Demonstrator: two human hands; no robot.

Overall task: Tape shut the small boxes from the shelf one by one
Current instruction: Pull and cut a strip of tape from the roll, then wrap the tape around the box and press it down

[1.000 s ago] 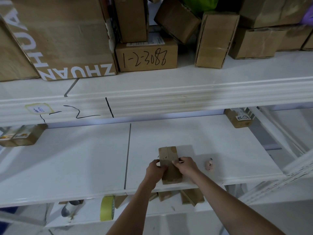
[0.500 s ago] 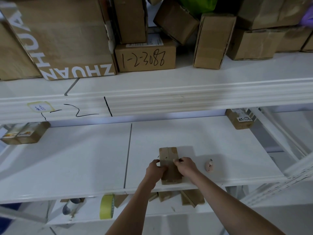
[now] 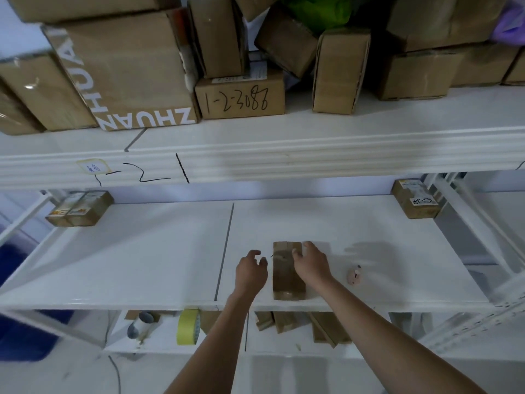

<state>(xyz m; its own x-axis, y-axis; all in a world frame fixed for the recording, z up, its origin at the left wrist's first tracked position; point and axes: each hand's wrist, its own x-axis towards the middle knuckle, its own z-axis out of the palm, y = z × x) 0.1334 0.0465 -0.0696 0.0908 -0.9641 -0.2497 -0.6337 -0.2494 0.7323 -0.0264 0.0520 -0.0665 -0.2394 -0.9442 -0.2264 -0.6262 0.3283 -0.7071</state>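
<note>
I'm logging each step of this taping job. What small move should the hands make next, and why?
Probably lift the small box off the middle shelf: tape already seems to cover its top, the left hand hangs open beside it, and the right hand rests on its far edge.

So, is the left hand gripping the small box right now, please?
No, the left hand hangs open beside the box, with shelf showing between them.

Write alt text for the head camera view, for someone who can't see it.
A person's two hands reach over a small cardboard box lying on a white shelf: the right hand rests on it, the left hand hovers just beside it, fingers loosely curled. Larger cardboard boxes crowd the shelf above; a yellow tape roll stands on the shelf below.
</note>
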